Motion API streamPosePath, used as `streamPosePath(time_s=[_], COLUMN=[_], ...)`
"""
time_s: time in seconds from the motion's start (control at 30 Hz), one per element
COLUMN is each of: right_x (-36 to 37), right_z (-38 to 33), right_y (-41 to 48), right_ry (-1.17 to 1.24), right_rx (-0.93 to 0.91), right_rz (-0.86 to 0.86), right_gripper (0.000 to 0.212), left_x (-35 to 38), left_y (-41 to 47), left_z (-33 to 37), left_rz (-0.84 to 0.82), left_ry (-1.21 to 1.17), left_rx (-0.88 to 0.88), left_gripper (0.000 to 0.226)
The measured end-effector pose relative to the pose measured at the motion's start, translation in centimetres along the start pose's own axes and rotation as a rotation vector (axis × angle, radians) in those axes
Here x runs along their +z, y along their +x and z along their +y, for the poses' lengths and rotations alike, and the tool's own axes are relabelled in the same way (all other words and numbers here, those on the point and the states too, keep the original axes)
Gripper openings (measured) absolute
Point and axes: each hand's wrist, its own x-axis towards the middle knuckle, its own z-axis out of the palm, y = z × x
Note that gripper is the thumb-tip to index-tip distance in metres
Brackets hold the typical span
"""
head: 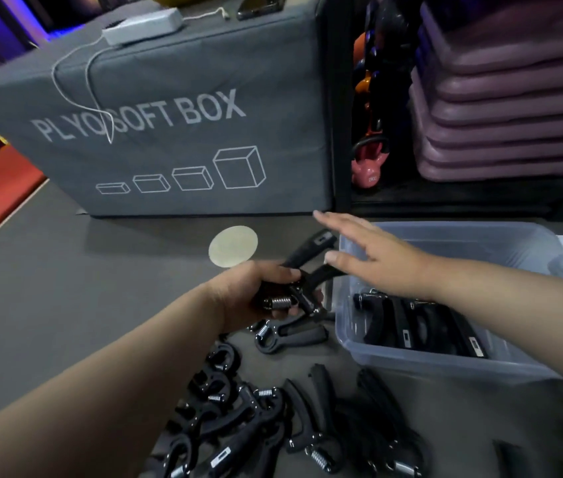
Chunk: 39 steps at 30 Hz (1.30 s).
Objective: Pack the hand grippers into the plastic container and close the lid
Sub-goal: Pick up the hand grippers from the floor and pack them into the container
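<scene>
**Left hand clamped on one gripper, right hand flat above the tub**

Nearest, heaped on the dull grey floor: a pile of loose black plastic hand grippers with coiled steel springs. Just beyond, one more black gripper lying alone, directly below the left hand. Fingers curled tight round the spring end of a black hand gripper with a bright steel coil, its curved handles splayed and pointing up toward the tub's left corner. Left forearm stretched forward from the lower left.

To the right, a translucent rectangular plastic container, open-topped, with several black packed grippers side by side inside. Right hand hovering over its left rim, holding nothing, palm down, fingers straight and spread, thumb tip just beside the held handles.

Farther back, a pale round disc on the floor, a grey fabric-covered box printed PLYO SOFT BOX, a pink kettlebell and stacked purple step platforms.
</scene>
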Motion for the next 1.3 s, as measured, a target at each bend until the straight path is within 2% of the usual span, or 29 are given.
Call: streamPosePath(time_s=[0.1, 0.2, 0.23, 0.37, 0.47, 0.57, 0.63, 0.73, 0.83, 1.03, 1.2, 1.3], right_x=[-0.6, -1.0, -1.2, -2.1, -3.0, -2.4, -1.3, 0.3, 1.6, 3.8, 5.6, 5.9], right_z=[-1.0, -1.6, -1.5, 0.7, 2.7, 5.0, 6.4, 7.2, 7.5, 7.0, 8.3, 8.5], right_y=[-0.9, -2.0, -2.3, -4.4, -6.2, -6.9, -6.9, -6.8, -6.0, -4.3, -4.2, -4.3], right_ry=[-0.251, -0.418, -0.417, -0.339, -0.283, -0.262, -0.239, -0.198, -0.167, -0.073, 0.051, 0.059], right_rx=[-0.102, -0.147, -0.123, 0.047, 0.277, 0.501, 0.633, 0.786, 0.845, 0.953, 1.007, 1.029], right_rz=[-0.058, -0.141, -0.142, -0.035, -0.07, -0.09, -0.062, -0.11, -0.104, -0.046, 0.019, -0.012], right_gripper=[0.047, 0.043, 0.04, 0.039, 0.033, 0.034, 0.037, 0.037, 0.038, 0.026, 0.035, 0.034], left_x=[1.2, 2.9, 3.5, 5.7, 7.2, 8.0, 8.0, 7.3, 7.0, 7.3, 7.2, 7.2], left_y=[-0.2, -0.7, -0.7, 0.7, 1.9, 3.0, 3.9, 5.2, 5.8, 6.0, 6.4, 6.5], left_z=[0.0, 0.2, 0.3, -0.1, -1.7, -3.3, -4.2, -4.4, -4.2, -6.8, -7.4, -7.6], left_rz=[0.026, 0.12, 0.163, 0.376, 0.628, 0.536, 0.485, 0.494, 0.485, 0.431, 0.439, 0.436], left_ry=[0.08, 0.15, 0.156, 0.104, 0.573, 0.85, 0.901, 0.926, 0.98, 0.986, 0.96, 0.953], left_rx=[0.002, 0.075, 0.102, 0.212, 0.315, 0.372, 0.346, 0.354, 0.369, 0.436, 0.464, 0.458], left_gripper=[0.045, 0.021, 0.017, 0.027, 0.036, 0.047, 0.055, 0.054, 0.048, 0.057, 0.056, 0.056])
